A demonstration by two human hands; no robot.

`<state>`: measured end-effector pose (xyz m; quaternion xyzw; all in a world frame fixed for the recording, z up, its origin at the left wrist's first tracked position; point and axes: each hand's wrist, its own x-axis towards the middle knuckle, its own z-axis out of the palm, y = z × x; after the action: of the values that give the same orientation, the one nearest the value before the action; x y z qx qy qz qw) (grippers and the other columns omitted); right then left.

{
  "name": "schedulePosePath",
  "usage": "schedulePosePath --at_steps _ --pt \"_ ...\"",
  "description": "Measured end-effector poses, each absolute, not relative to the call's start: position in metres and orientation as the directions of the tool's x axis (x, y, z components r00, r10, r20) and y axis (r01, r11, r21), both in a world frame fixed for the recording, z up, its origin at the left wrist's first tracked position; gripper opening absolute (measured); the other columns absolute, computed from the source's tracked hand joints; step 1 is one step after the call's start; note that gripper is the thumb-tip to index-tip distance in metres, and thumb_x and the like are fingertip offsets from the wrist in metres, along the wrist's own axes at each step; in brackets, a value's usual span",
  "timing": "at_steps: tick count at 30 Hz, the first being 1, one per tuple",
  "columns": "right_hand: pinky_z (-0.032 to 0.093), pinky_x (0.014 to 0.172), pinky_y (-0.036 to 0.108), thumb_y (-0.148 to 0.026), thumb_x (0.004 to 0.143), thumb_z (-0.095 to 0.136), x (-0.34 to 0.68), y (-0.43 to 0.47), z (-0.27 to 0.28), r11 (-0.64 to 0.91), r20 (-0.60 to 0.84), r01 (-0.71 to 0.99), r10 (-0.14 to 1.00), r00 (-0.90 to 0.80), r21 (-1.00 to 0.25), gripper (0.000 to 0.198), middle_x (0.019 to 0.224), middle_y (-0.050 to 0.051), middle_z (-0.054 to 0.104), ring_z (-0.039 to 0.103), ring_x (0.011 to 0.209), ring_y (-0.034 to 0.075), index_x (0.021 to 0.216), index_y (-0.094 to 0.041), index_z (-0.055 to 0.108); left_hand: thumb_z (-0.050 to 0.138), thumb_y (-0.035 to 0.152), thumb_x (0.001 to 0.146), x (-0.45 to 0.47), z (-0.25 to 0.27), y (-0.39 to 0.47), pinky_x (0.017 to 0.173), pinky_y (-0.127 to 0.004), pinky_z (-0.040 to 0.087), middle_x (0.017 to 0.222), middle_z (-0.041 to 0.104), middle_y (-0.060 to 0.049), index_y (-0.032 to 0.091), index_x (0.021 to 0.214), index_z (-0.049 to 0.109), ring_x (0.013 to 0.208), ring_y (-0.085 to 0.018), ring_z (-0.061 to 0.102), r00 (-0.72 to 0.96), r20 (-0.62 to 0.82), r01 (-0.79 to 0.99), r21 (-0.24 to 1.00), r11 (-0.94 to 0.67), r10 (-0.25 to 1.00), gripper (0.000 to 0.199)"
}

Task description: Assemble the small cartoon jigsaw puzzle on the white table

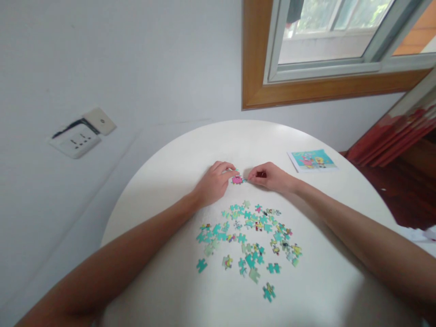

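Observation:
A small cluster of pink and teal jigsaw pieces (237, 180) lies on the white table between my two hands. My left hand (215, 181) rests at its left side, thumb and fingers apart, their tips touching the cluster's upper left edge and partly covering it. On the other side, my right hand (267, 177) is closed in a pinch on a small teal puzzle piece (245, 180) against the cluster's right edge. Whether that piece is joined to the cluster, I cannot tell. Nearer to me, many loose puzzle pieces (250, 260) are scattered, mostly teal with some yellow and pink.
A picture card (315, 160) with pink and yellow cartoon figures lies at the right back of the round white table (163, 181). Behind the table are a wall with a socket (76, 140) and a wood-framed window (257, 59). A red curtain (391, 136) hangs at right.

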<state>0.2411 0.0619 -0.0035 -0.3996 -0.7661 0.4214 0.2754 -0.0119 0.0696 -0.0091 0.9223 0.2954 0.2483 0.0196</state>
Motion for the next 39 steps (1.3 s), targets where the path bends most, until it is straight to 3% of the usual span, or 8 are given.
schedulePosePath --at_steps 5,10,13,16,23,27,30,39 --pt "0.040 0.060 0.026 -0.035 0.080 0.071 0.253 0.047 0.018 0.321 -0.120 0.422 0.659 -0.743 -0.848 0.020 0.071 0.000 0.063 0.050 0.063 0.011 0.082 -0.016 0.072 0.045 -0.001 0.087 -0.013 -0.009 0.071 0.101 -0.044 0.046 0.121 0.064 -0.007 0.021 0.118 0.068 0.114 -0.023 0.054 0.731 0.405 0.512 0.207 -0.834 0.549 0.045" --pt "0.036 0.060 0.026 -0.029 0.069 0.082 0.242 0.030 0.031 0.422 -0.234 0.618 0.668 -0.707 -0.664 0.019 0.075 0.000 0.066 0.053 0.065 0.012 0.080 -0.019 0.070 0.045 0.001 0.088 -0.013 -0.012 0.073 0.100 -0.043 0.046 0.120 0.066 -0.006 0.023 0.117 0.069 0.114 -0.023 0.055 0.738 0.386 0.505 0.227 -0.833 0.553 0.043" --pt "0.034 0.062 0.027 -0.025 0.072 0.079 0.236 0.026 0.033 0.457 -0.223 0.717 0.740 -0.635 -0.527 0.013 0.076 0.001 0.066 0.053 0.066 0.013 0.078 -0.020 0.069 0.046 0.001 0.089 -0.013 -0.015 0.074 0.101 -0.043 0.046 0.119 0.066 -0.006 0.023 0.116 0.069 0.114 -0.023 0.056 0.732 0.404 0.495 0.238 -0.835 0.549 0.042" --pt "0.034 0.064 0.028 -0.021 0.077 0.072 0.236 0.030 0.029 0.495 -0.147 0.722 0.767 -0.624 -0.483 0.007 0.083 0.004 0.066 0.055 0.072 0.015 0.081 -0.019 0.067 0.047 0.003 0.089 -0.013 -0.016 0.075 0.100 -0.044 0.046 0.119 0.066 -0.006 0.023 0.116 0.069 0.113 -0.023 0.056 0.725 0.410 0.496 0.245 -0.833 0.553 0.040" --pt "0.038 0.073 0.028 -0.005 0.078 0.052 0.243 0.036 0.023 0.604 -0.016 0.646 0.725 -0.689 -0.466 0.021 0.092 0.008 0.065 0.056 0.081 0.016 0.089 -0.017 0.066 0.049 0.003 0.090 -0.013 -0.016 0.076 0.099 -0.043 0.047 0.118 0.067 -0.006 0.023 0.116 0.070 0.111 -0.022 0.058 0.712 0.423 0.499 0.256 -0.828 0.560 0.038" --pt "0.037 0.069 0.030 -0.013 0.083 0.054 0.241 0.034 0.021 0.499 -0.016 0.765 0.834 -0.552 -0.407 0.023 0.091 0.009 0.067 0.056 0.078 0.018 0.101 -0.017 0.067 0.050 0.005 0.091 -0.013 -0.016 0.076 0.097 -0.042 0.047 0.116 0.068 -0.006 0.023 0.114 0.070 0.110 -0.021 0.058 0.687 0.446 0.509 0.269 -0.818 0.574 0.036" --pt "0.036 0.067 0.031 -0.022 0.079 0.063 0.237 0.032 0.017 0.436 -0.047 0.819 0.873 -0.486 -0.374 0.013 0.086 0.010 0.066 0.054 0.074 0.018 0.090 -0.016 0.067 0.050 0.007 0.093 -0.013 -0.016 0.077 0.097 -0.042 0.047 0.115 0.068 -0.005 0.023 0.113 0.071 0.109 -0.021 0.058 0.684 0.446 0.509 0.275 -0.815 0.577 0.033" --pt "0.038 0.070 0.030 -0.009 0.078 0.055 0.234 0.028 0.014 0.482 -0.041 0.765 0.835 -0.548 -0.427 0.013 0.088 0.009 0.064 0.052 0.075 0.016 0.085 -0.017 0.063 0.049 0.010 0.095 -0.012 -0.016 0.077 0.098 -0.042 0.047 0.115 0.069 -0.005 0.024 0.114 0.071 0.109 -0.021 0.059 0.686 0.436 0.506 0.288 -0.813 0.582 0.032"
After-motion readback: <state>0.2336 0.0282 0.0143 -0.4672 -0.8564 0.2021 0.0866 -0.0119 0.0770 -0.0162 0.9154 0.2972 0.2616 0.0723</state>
